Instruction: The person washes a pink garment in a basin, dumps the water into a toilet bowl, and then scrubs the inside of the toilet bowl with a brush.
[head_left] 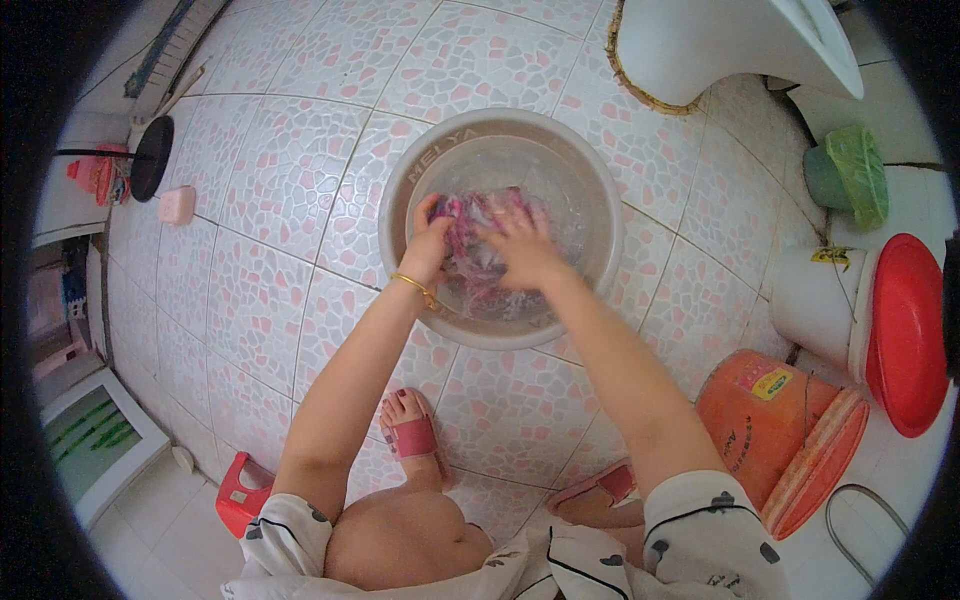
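A round grey-brown basin holding water stands on the tiled floor in front of me. Pink and purple cloth lies wet and bunched in it, partly covered by my hands. My left hand, with a gold bracelet at the wrist, curls its fingers around the cloth's left side. Fingers spread, my right hand rests over the cloth's right part, slightly blurred. Water looks stirred and splashy around both hands.
A white toilet-like fixture rises at the far right. A lined green bin, a white bucket, a red basin and an orange bucket line the right side. A red stool is at lower left.
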